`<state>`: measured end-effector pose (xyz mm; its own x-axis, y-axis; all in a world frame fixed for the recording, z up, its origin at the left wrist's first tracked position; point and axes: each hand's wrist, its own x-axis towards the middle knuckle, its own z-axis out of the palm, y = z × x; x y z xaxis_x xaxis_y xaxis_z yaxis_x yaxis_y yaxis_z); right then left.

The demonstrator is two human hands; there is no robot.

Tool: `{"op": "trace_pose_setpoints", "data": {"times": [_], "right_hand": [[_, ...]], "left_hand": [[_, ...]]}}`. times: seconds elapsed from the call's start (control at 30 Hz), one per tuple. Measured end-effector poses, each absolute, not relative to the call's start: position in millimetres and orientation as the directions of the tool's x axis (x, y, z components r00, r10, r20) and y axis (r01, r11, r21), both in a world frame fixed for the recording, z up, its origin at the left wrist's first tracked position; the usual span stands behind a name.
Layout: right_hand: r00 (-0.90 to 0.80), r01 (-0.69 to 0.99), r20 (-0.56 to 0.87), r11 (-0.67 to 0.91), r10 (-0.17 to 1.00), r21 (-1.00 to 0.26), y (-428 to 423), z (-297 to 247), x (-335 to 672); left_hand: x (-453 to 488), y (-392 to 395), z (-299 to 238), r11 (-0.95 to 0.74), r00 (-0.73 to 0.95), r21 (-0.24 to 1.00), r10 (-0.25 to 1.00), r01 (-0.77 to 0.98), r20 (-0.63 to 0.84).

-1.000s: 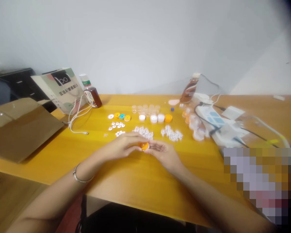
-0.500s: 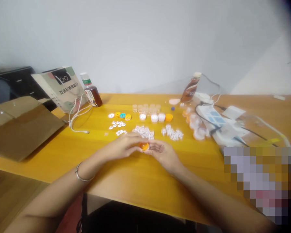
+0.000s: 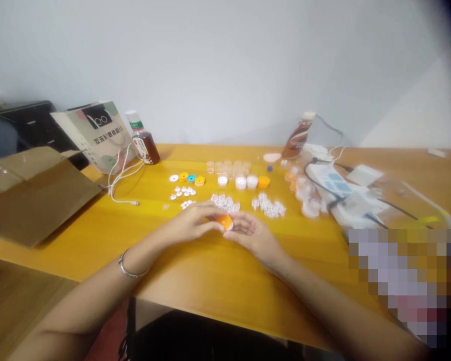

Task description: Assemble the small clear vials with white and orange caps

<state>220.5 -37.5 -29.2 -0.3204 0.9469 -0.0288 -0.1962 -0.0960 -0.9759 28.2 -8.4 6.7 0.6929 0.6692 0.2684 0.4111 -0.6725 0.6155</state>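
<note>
Both hands meet over the middle of the yellow wooden table (image 3: pixel 210 281). My left hand (image 3: pixel 190 223) and my right hand (image 3: pixel 253 234) pinch a small orange cap (image 3: pixel 224 221) between their fingertips. A silver bracelet (image 3: pixel 130 265) circles my left wrist. Just beyond the hands lie two heaps of small white plastic pieces (image 3: pixel 268 205). Farther back stand a row of coloured rings (image 3: pixel 186 178), white and orange caps (image 3: pixel 251 181) and small clear cups (image 3: pixel 227 167).
A cardboard box (image 3: pixel 33 195) and a paper bag (image 3: pixel 97 135) sit at the left, with a dark bottle (image 3: pixel 145 145) and a white cable (image 3: pixel 122 183). A brown bottle (image 3: pixel 296 138), a power strip (image 3: pixel 330 183), plastic wrap and cables crowd the right.
Both hands have stayed together on the orange cap, with only small finger movement. The view has shifted slightly.
</note>
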Motion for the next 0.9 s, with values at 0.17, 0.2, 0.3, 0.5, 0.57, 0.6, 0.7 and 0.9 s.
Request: {"op": "trace_pose_setpoints", "data": {"times": [0.17,0.2,0.3,0.5,0.57,0.6,0.7,0.9], "right_hand": [[-0.299,-0.210,-0.072,-0.140,0.951,-0.968,-40.9,-27.5,218.7],[-0.306,-0.208,-0.080,-0.149,0.949,-0.967,-40.9,-27.6,218.6],[-0.322,-0.205,-0.101,-0.173,0.941,-0.963,-39.8,-28.3,218.7],[-0.363,-0.219,-0.134,-0.224,0.922,-0.950,-37.7,-28.3,219.6],[-0.379,-0.230,-0.151,-0.251,0.913,-0.940,-37.6,-28.4,219.9],[-0.386,-0.237,-0.162,-0.267,0.908,-0.934,-37.6,-28.6,220.0],[-0.392,-0.258,-0.199,-0.316,0.898,-0.913,-37.9,-28.9,220.2],[-0.358,-0.289,-0.199,-0.310,0.912,-0.906,-38.7,-27.7,219.9]], "left_hand": [[27.1,-7.1,9.2,-0.615,0.691,0.693,0.684,0.375,0.233],[26.5,-6.7,10.0,-0.605,0.696,0.704,0.683,0.371,0.221],[24.3,-5.7,12.5,-0.578,0.718,0.732,0.673,0.360,0.178],[22.2,-2.6,13.5,-0.542,0.734,0.763,0.666,0.352,0.134],[22.3,-1.2,12.9,-0.536,0.739,0.765,0.662,0.356,0.120],[22.3,-0.5,12.6,-0.532,0.741,0.766,0.662,0.361,0.111],[22.5,0.9,11.7,-0.508,0.734,0.780,0.673,0.366,0.093],[25.1,-0.5,8.9,-0.402,0.702,0.863,0.708,0.304,0.083]]}}
